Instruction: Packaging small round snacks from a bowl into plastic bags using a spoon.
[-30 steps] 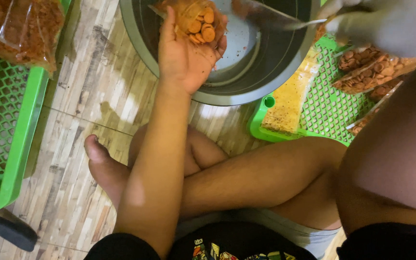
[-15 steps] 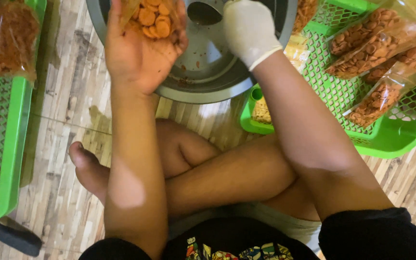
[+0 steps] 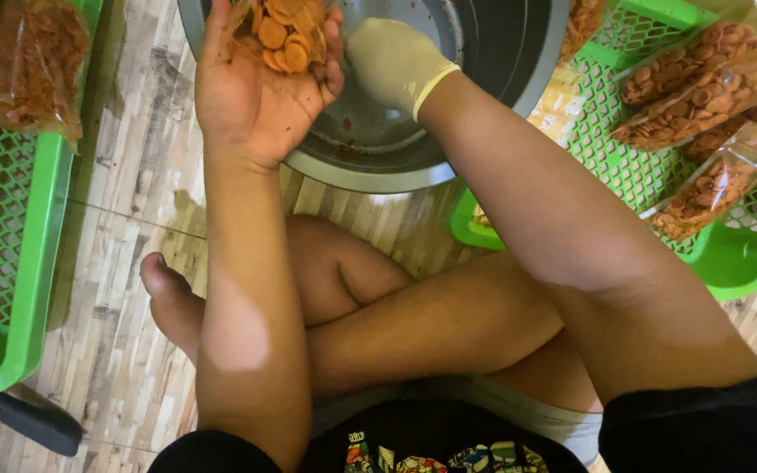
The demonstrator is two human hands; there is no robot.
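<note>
My bare left hand (image 3: 251, 96) is palm up over the near rim of a large metal bowl (image 3: 370, 173). It cups a clear plastic bag of round orange chips (image 3: 286, 33). My right hand (image 3: 393, 60), in a pale glove, reaches down into the bowl right beside the chips. Only the back of the glove shows, and its fingers are hidden. I sit cross-legged on the floor, my bare foot (image 3: 168, 298) under the left arm.
A green mesh basket (image 3: 729, 254) at the right holds several filled clear bags of chips (image 3: 703, 83). Another green basket (image 3: 19, 289) stands at the left with a filled bag (image 3: 24, 61) on it. The floor is pale wood-pattern planks.
My gloved right hand has come from the right side down into the bowl. My left hand has stayed raised with the chips, and the view has shifted right.
</note>
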